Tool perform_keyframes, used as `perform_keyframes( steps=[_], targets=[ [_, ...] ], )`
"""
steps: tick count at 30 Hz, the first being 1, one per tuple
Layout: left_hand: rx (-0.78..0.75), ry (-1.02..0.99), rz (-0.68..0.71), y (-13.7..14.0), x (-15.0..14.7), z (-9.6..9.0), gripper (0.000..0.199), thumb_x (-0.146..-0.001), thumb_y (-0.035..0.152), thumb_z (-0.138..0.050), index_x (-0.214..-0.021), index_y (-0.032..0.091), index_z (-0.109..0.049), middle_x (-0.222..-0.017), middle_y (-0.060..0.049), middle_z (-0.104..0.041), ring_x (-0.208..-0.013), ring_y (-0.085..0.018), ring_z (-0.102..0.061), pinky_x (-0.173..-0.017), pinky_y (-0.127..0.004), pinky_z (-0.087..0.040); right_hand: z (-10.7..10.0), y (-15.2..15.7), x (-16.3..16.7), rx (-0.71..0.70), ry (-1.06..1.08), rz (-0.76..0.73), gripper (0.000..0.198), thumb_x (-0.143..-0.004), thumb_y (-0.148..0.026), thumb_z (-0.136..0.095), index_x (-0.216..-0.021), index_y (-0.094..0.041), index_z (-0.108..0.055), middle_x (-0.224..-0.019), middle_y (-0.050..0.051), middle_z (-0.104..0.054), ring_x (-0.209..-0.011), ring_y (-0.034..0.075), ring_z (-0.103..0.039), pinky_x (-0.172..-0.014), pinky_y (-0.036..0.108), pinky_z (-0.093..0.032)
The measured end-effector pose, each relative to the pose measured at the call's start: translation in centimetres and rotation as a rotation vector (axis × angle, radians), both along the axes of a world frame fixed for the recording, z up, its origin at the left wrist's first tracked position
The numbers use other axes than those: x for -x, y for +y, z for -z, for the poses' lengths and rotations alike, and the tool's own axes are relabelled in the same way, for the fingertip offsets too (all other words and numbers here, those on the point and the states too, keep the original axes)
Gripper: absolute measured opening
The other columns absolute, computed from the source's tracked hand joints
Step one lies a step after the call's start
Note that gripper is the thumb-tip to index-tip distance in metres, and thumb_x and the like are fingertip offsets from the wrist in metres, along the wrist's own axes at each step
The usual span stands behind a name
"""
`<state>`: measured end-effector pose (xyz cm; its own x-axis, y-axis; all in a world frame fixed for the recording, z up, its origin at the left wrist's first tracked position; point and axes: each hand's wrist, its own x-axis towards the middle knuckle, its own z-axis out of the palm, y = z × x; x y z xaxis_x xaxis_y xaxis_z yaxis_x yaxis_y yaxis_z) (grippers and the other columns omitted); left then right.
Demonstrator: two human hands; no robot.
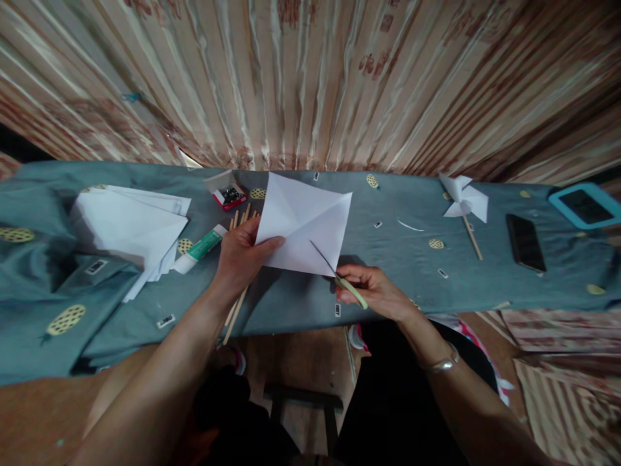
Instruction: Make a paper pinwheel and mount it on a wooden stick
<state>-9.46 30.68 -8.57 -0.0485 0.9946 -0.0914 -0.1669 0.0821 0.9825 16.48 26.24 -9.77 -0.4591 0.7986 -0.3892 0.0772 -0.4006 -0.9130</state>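
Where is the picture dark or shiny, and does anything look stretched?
Head view: dim under the table; same view: the bracelet glints, and the held paper looks bright; same view: folds of the curtain fan outward, perhaps from a wide lens.

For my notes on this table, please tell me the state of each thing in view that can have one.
White sheet: creased, held by the left hand.
Scissors: in the right hand, one blade over the sheet.
Red box: open.
Pinwheel: folded, on its stick.
Phone: screen dark.
Blue-framed device: screen dark.
Green tube: lying down.
Paper stack: untidy.
Sticks: bunched.
Tablecloth: wrinkled.
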Motion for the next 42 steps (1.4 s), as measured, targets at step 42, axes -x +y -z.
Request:
perform_keyframes(
  steps=[42],
  targets=[
    [0.007,0.104,0.017,-0.45,-0.60,-0.70,0.038,-0.060,0.027,-0.083,-0.095,0.015,-0.075,-0.087,-0.005,-0.077,-0.071,-0.019,-0.068,-0.066,-0.031,-0.055,-0.47,-0.22,0.64,-0.058,-0.024,0.018,0.047,-0.063,-0.052,-0.086,-0.091,-0.018,-0.071,-0.070,-0.003,-0.063,-0.061,0.008,-0.053,-0.056,0.020,-0.043]
  ],
)
